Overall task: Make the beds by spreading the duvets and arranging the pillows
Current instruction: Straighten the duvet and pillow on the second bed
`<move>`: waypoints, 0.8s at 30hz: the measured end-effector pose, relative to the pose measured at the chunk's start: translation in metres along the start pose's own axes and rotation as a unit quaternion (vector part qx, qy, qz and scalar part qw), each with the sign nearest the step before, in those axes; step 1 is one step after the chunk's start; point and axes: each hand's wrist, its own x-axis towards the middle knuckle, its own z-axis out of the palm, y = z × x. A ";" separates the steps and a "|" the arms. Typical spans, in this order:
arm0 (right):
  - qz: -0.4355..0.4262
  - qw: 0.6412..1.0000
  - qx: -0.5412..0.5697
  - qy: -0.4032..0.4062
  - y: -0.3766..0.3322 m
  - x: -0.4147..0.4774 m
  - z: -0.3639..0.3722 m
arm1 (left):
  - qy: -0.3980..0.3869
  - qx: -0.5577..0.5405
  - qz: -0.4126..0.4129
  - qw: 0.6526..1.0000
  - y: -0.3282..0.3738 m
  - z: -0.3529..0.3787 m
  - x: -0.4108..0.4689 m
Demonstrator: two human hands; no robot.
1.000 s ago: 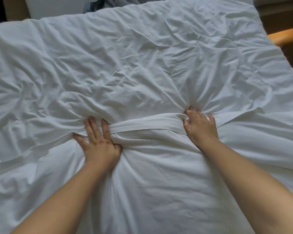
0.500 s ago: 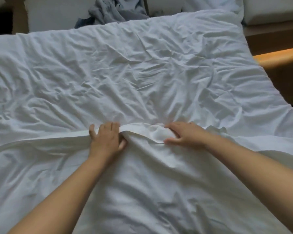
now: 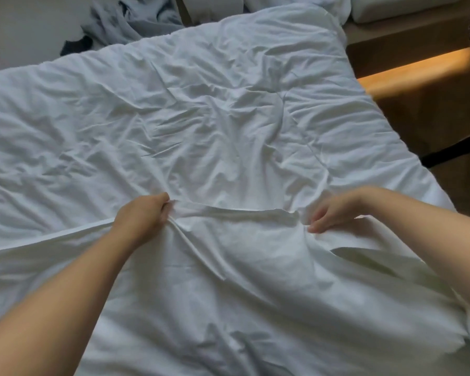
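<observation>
Our left hand clutches the folded hem of the white duvet, fingers curled into the cloth. Our right hand pinches the same hem (its thumb is hidden). Half a second ago the two hands sat close together; now they are well apart along the fold, which stretches between them. The duvet lies spread and wrinkled across the bed, with grey clothes heaped beyond its far edge.
</observation>
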 end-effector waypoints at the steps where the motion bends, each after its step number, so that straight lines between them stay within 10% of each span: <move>1: -0.006 0.998 -0.053 0.027 -0.001 0.006 0.002 | 0.013 -0.016 -0.026 0.999 0.004 0.000 0.002; 8: 0.072 0.867 0.026 0.492 -0.009 0.001 -0.082 | 0.123 -0.018 -0.193 0.973 0.011 -0.045 0.026; 12: 0.048 0.855 -0.032 0.515 -0.013 0.016 -0.070 | 0.082 0.001 -0.185 0.979 0.049 -0.016 0.026; 17: -0.088 0.807 -0.148 0.565 0.052 0.006 0.002 | 0.069 0.025 0.021 0.997 0.129 0.022 0.011; 24: 0.156 0.816 -0.287 0.477 0.138 -0.032 0.044 | -0.009 0.113 0.193 0.975 0.239 0.039 0.009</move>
